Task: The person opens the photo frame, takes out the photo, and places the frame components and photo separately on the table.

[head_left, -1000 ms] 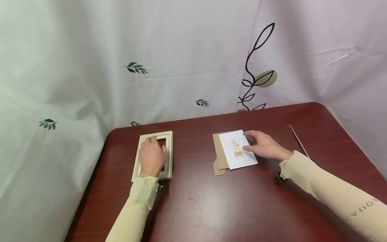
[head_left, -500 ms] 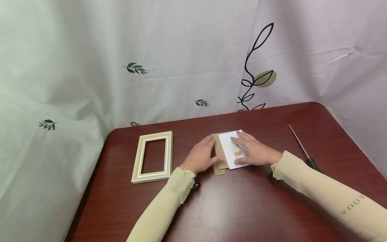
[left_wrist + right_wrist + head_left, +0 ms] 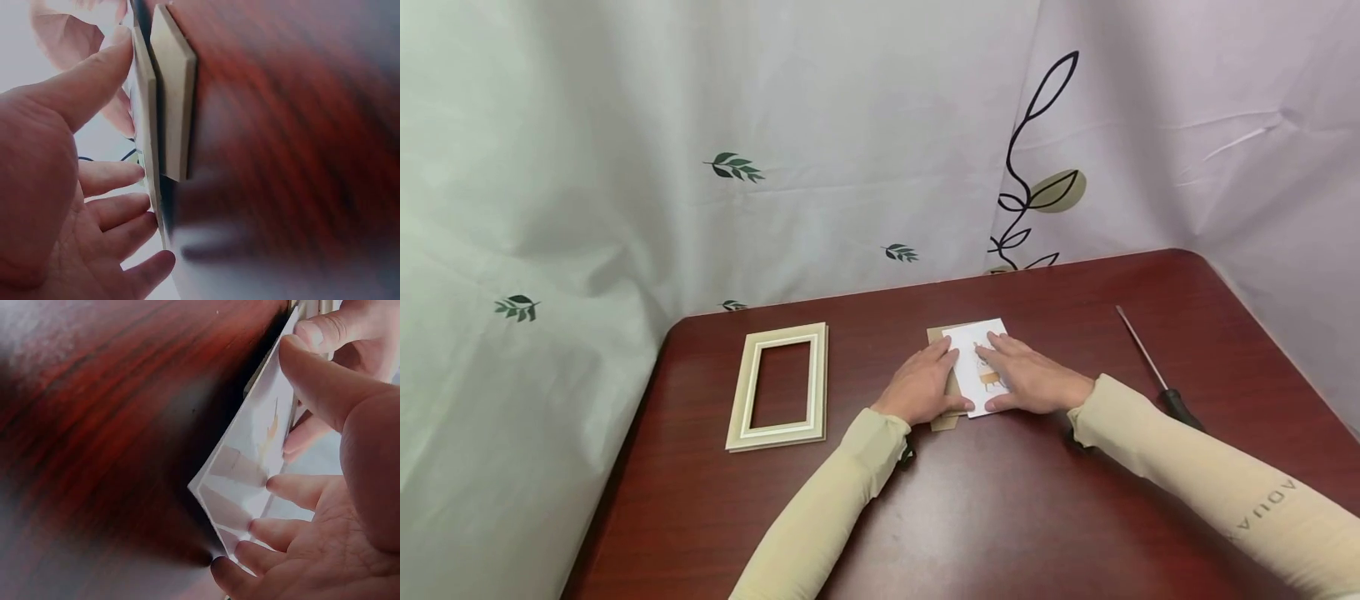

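Observation:
A white card (image 3: 966, 375) with a printed potted plant lies flat on a brown backing board (image 3: 936, 334). My left hand (image 3: 921, 385) reaches over the board's left side, its fingertips and thumb touching the card's left edge. Over the card's right half rests my right hand (image 3: 1037, 379), fingers spread, covering part of the print. In the left wrist view, a thick brown piece (image 3: 172, 94) sits under the board; its end (image 3: 944, 423) pokes out at the lower left in the head view. The right wrist view has the fingertips on the glossy card (image 3: 250, 450).
A cream picture frame (image 3: 742, 387) with a bare opening lies on the left of the dark red table (image 3: 925, 517). To the right is a screwdriver (image 3: 1180, 408) with a black handle. A white patterned curtain (image 3: 820, 150) hangs behind the table.
My left hand has left the picture frame and moved right to the card and board. My right hand has shifted left from the card's right edge onto its face.

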`<action>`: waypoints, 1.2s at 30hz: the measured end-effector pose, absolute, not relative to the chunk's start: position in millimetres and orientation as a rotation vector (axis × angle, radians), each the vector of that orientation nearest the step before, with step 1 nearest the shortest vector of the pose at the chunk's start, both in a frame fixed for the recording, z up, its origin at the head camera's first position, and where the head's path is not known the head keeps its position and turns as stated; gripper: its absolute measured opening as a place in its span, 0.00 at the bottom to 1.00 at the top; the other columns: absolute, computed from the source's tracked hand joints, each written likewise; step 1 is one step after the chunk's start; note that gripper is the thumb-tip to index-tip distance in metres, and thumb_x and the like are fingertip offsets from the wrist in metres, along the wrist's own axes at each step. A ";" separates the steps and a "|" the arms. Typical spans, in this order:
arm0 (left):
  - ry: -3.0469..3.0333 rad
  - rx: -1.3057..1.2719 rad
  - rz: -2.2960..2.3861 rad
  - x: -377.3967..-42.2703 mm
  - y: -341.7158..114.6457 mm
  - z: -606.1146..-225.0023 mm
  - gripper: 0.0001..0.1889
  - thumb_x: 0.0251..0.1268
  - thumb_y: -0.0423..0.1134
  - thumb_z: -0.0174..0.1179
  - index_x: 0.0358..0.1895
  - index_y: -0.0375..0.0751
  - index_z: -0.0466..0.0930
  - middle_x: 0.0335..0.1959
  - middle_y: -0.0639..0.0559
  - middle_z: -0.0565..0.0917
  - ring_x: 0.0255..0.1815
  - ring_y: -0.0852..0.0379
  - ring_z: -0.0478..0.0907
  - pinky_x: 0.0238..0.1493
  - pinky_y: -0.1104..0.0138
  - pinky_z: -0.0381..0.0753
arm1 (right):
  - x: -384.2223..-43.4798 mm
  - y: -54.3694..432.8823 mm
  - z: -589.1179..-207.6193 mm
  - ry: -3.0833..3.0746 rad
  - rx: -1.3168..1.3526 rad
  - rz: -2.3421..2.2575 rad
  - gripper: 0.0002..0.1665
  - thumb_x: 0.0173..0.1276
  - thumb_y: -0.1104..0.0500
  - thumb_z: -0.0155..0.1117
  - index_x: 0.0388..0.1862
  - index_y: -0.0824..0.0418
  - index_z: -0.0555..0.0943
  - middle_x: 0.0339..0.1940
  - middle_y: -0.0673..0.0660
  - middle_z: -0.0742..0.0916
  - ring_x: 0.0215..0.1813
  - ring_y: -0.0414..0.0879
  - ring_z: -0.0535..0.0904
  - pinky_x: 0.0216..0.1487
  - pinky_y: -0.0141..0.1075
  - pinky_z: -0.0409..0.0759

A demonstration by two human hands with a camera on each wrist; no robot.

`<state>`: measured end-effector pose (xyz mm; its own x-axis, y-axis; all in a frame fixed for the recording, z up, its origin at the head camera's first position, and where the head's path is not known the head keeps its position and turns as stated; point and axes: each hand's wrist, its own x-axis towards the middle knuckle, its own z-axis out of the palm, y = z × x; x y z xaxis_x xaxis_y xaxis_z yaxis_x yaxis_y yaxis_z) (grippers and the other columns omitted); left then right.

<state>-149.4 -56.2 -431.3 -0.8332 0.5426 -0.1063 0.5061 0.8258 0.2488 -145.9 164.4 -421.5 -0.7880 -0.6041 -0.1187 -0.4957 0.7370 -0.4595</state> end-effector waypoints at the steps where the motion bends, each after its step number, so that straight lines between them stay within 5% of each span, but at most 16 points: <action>1: 2.835 0.817 0.314 -149.5 -56.0 -430.7 0.46 0.59 0.61 0.69 0.74 0.37 0.66 0.78 0.43 0.61 0.78 0.52 0.58 0.76 0.57 0.59 | -145.7 164.3 -421.2 2.683 -0.863 -0.603 0.51 0.63 0.48 0.74 0.76 0.72 0.62 0.77 0.76 0.61 0.78 0.70 0.53 0.74 0.60 0.57; 24: 2.807 0.729 0.255 -150.8 -52.9 -427.4 0.50 0.56 0.62 0.71 0.76 0.38 0.63 0.80 0.47 0.59 0.80 0.56 0.54 0.76 0.54 0.58 | -145.7 182.1 -424.7 2.717 -0.827 -0.634 0.52 0.62 0.49 0.75 0.74 0.76 0.62 0.76 0.77 0.61 0.77 0.71 0.54 0.74 0.61 0.57; 36: 2.788 0.719 0.244 -151.2 -47.4 -422.1 0.47 0.55 0.60 0.73 0.76 0.45 0.66 0.79 0.45 0.60 0.80 0.53 0.55 0.75 0.54 0.61 | -146.3 192.5 -420.9 2.684 -0.794 -0.685 0.46 0.62 0.51 0.76 0.75 0.64 0.67 0.76 0.79 0.59 0.76 0.73 0.54 0.71 0.64 0.60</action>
<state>-151.2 -47.4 -422.1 -0.8466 0.4936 -0.1992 0.4515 0.8641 0.2224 -146.3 192.5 -420.9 -0.8172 -0.5656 -0.1108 -0.4433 0.7397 -0.5064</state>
